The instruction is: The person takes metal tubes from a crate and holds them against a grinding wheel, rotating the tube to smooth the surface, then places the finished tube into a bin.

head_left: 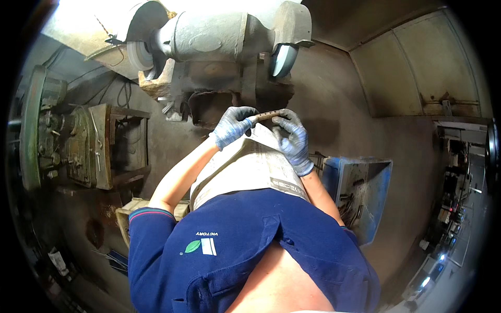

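Both of my hands wear blue-grey work gloves and meet in front of my lap. Between them lies a short brownish metal bar with a row of small holes (268, 115). My left hand (233, 127) pinches its left end, fingers closed. The right end sits between the thumb and fingers of my right hand (294, 140), which is closed on it too. Sheets of newspaper (248, 166) cover my lap under the hands. Beyond them stands a grey bench grinder (209, 36), its pale left wheel (139, 55) and right wheel (285, 60) apart from the bar.
At my right is a blue crate (387, 182) with several dark metal pieces (358, 213) inside. A pale container (125, 218) stands by my left elbow. Farther left is a greenish machine (78, 143) with a metal stand. Metal panels (417, 73) rise at the far right.
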